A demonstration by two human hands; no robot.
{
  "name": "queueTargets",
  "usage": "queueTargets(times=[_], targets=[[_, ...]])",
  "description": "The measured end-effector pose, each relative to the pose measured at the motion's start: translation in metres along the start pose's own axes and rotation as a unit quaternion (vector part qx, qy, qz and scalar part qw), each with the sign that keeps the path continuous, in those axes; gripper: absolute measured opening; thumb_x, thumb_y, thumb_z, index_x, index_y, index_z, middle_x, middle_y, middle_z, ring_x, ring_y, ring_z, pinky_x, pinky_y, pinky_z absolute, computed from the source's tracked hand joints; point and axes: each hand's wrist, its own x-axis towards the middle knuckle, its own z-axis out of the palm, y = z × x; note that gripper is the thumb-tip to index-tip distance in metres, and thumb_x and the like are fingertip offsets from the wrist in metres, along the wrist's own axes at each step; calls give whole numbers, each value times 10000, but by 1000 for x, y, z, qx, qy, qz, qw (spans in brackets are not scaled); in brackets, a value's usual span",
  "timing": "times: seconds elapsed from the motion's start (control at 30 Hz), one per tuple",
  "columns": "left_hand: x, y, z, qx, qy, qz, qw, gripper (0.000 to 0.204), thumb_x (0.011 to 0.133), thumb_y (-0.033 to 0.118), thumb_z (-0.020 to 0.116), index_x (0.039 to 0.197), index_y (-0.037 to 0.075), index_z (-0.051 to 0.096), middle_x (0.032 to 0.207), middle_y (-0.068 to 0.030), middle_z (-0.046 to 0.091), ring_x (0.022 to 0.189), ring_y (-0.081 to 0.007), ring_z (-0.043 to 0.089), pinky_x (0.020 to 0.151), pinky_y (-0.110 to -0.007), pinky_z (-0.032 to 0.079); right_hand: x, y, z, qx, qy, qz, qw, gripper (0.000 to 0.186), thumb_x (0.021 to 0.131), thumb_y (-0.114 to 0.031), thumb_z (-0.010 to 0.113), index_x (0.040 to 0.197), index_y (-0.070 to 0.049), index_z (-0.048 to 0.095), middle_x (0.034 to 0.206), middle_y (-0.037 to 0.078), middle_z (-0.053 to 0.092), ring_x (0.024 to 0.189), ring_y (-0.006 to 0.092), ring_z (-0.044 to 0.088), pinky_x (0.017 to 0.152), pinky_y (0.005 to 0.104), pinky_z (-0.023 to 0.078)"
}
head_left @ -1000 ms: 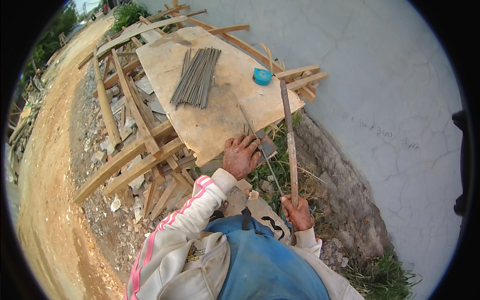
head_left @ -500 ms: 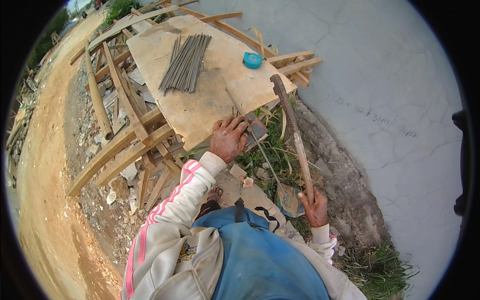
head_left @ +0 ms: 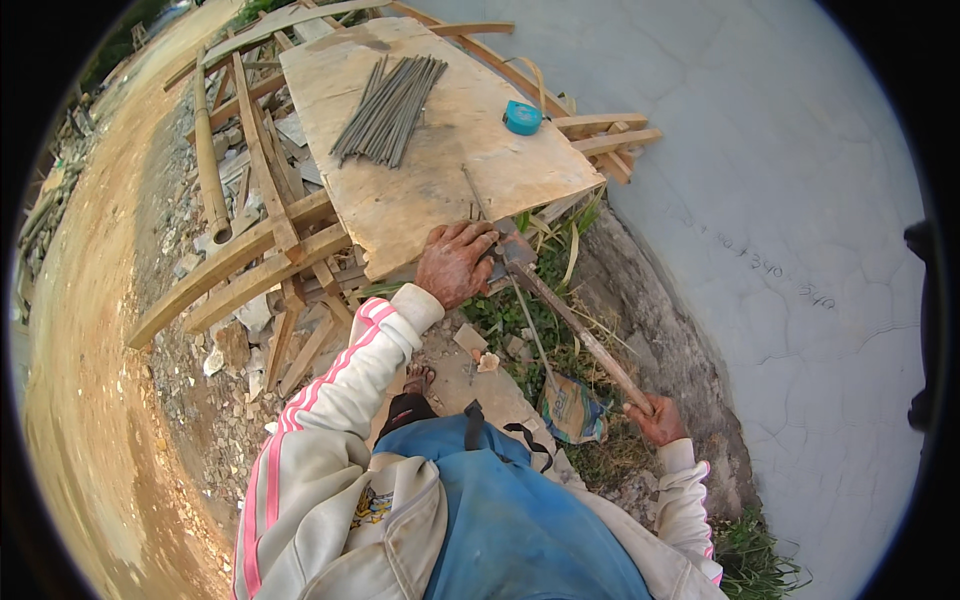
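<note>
Ahead of left hand [head_left: 457, 264]: rod bundle [head_left: 390, 110], tape measure [head_left: 522, 118].

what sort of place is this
It looks like an outdoor work spot, probably a small building site beside a dirt road: slim metal rods lie piled on a board over timber beams, with rubble around and a grey wall alongside.
</note>
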Motion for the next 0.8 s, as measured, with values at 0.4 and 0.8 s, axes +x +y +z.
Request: queueTargets(times=[0.4, 0.8], targets=[[0, -2, 0, 8, -23, -2, 1000, 474, 883, 234, 607, 1329, 74, 615, 1440, -99, 559, 1346, -330, 480, 1118, -497, 361, 115, -4, -66, -232, 65, -118, 963, 251, 856, -350, 716, 962, -128, 766, 748, 171, 693, 704, 383, 681, 664, 479, 520], [2, -4, 0, 14, -38, -6, 999, 475, 893, 251, 583, 1337, 84, 607, 1455, -94, 542, 1347, -330, 474, 1116, -494, 364, 146, -9, -85, -285, 71, -140, 945, 245, 849, -370, 711, 861, -127, 737, 744, 193, 677, 728, 428, 659, 660, 516, 514]])
